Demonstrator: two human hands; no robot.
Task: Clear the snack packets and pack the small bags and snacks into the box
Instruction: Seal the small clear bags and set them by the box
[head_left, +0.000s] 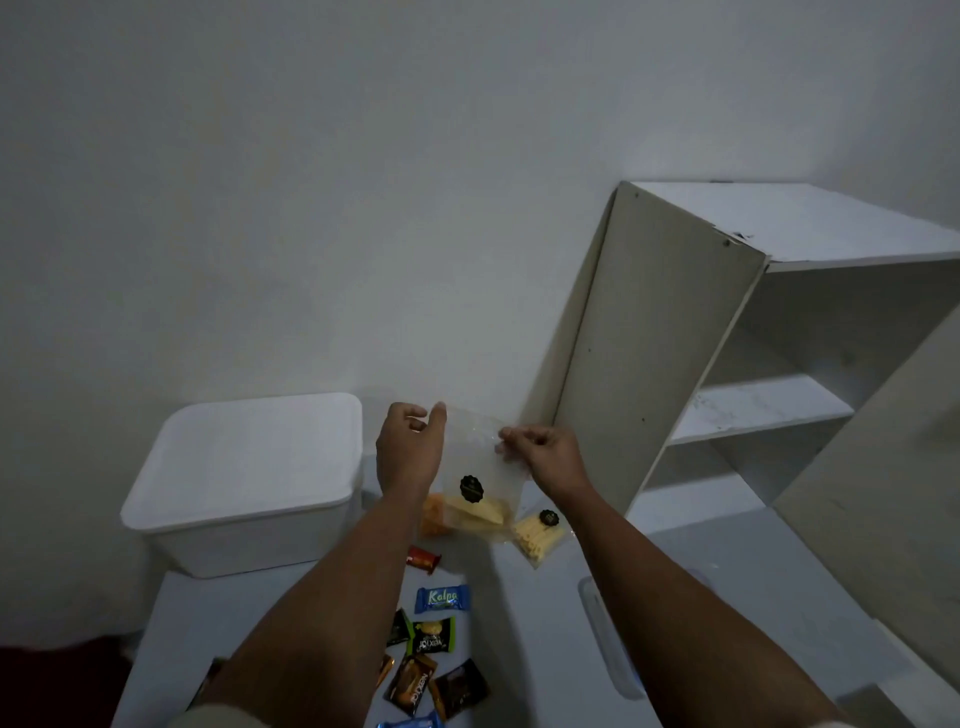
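Observation:
I hold a clear small bag (475, 467) up above the table by its top edge. My left hand (408, 449) pinches its left corner and my right hand (540, 454) pinches its right corner. The bag has a black round sticker and pale yellow snack pieces at the bottom. A second small bag (537, 535) of yellow sticks lies on the table just below, and an orange bag (434, 517) peeks out behind my left wrist. Several snack packets lie nearer me: a red one (423, 560), a blue one (442, 598), a green one (432, 636) and brown ones (413, 686). A white box (249, 483) with its lid on stands at the left.
A white shelf unit (727, 364) stands at the right, against the wall, with bare shelves. A clear plastic lid or tray (608, 634) lies on the table by my right forearm. The white table (519, 613) ends at the left near a dark floor.

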